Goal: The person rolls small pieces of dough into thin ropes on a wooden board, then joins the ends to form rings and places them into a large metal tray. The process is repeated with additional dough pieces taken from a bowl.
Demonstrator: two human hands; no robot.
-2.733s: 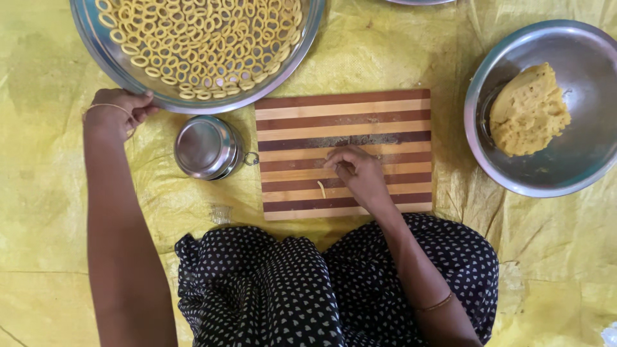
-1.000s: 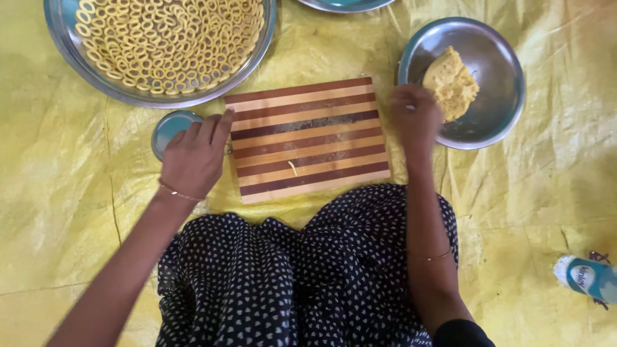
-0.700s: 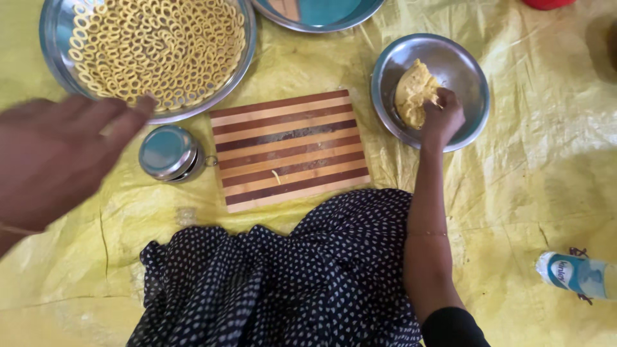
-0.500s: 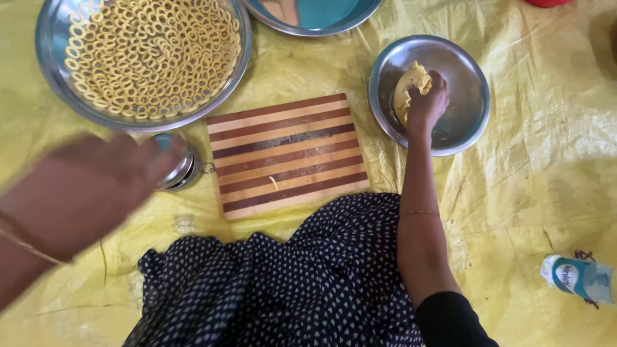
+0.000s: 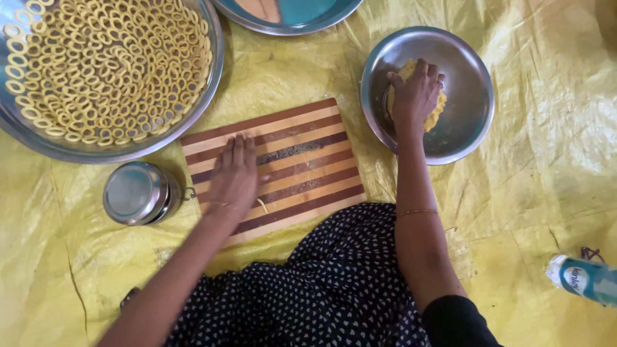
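Note:
My right hand (image 5: pixel 414 93) reaches into a round steel bowl (image 5: pixel 469 61) and grips the lump of yellow dough (image 5: pixel 436 109) inside it. My left hand (image 5: pixel 234 175) lies flat, fingers together, on the left part of a striped wooden cutting board (image 5: pixel 302 160). A thin scrap of dough (image 5: pixel 262 205) lies on the board by my left wrist.
A big steel tray (image 5: pixel 186 122) full of several yellow dough rings (image 5: pixel 103 64) sits at the top left. A small lidded steel container (image 5: pixel 136 193) stands left of the board. Another dish (image 5: pixel 289 13) is at the top edge, a bottle (image 5: pixel 581 277) at the lower right. A yellow sheet (image 5: pixel 546 193) covers the floor.
My right hand went from the board into the bowl and closed on the dough. My left hand swung up close to the camera, then came down flat on the board.

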